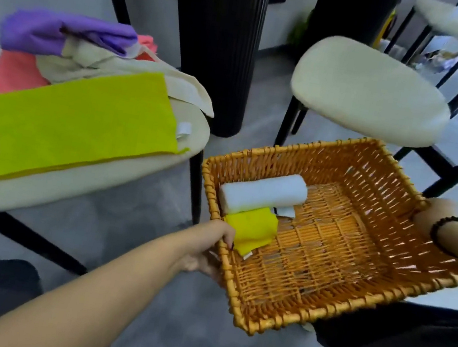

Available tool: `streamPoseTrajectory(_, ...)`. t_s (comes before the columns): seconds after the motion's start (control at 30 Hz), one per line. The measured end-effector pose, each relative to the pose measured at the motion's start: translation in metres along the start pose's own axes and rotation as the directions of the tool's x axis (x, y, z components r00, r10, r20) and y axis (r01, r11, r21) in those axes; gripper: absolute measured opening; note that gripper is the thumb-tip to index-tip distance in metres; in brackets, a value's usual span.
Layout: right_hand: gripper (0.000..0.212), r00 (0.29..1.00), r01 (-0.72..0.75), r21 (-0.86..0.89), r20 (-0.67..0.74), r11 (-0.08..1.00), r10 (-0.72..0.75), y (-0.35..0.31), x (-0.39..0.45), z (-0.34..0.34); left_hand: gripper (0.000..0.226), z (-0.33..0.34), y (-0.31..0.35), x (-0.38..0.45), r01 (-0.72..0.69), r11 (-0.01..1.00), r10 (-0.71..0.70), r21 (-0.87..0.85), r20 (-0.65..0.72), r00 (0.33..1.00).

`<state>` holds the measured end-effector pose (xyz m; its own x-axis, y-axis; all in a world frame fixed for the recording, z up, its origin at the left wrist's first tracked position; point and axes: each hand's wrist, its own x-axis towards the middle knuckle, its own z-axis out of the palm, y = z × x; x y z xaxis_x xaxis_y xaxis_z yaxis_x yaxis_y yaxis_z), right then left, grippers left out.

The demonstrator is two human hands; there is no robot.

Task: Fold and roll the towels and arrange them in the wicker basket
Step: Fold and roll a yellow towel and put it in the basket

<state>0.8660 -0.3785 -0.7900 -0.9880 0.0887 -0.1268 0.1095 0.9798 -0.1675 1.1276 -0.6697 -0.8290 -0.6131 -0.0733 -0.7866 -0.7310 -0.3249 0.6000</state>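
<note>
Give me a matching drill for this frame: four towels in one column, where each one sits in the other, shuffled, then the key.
Things:
1. white rolled towel
2. small yellow towel
3. flat yellow towel
4. purple towel

Places:
A. spread flat on the near part of the left chair seat
B. on top of the pile at the far end of the left chair seat
C. in the wicker basket, by its left wall, on the side farther from the person
D. in the wicker basket, just nearer the person than the roll, by the left hand

Pairs: 1-C, 2-D, 3-A, 4-B
</note>
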Motion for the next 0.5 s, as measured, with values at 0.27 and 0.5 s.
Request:
streamPoseTrajectory(0.27,0.020,0.981,0.013,-0.087,0.196,0.996,0.004,-0.055,-0.034,0.094,0.047,-0.064,-0.062,0.036,0.158,0.975,-0.172,-0.155,-0.081,0.982)
streamPoseTrajectory(0.5,0.015,0.908,0.058,-0.022,0.418,0.998,-0.043,-0.115,-0.070,0.174,0.027,-0.135,-0.115,0.011,0.241,0.924,-0.311,-0.296,-0.217,0.925)
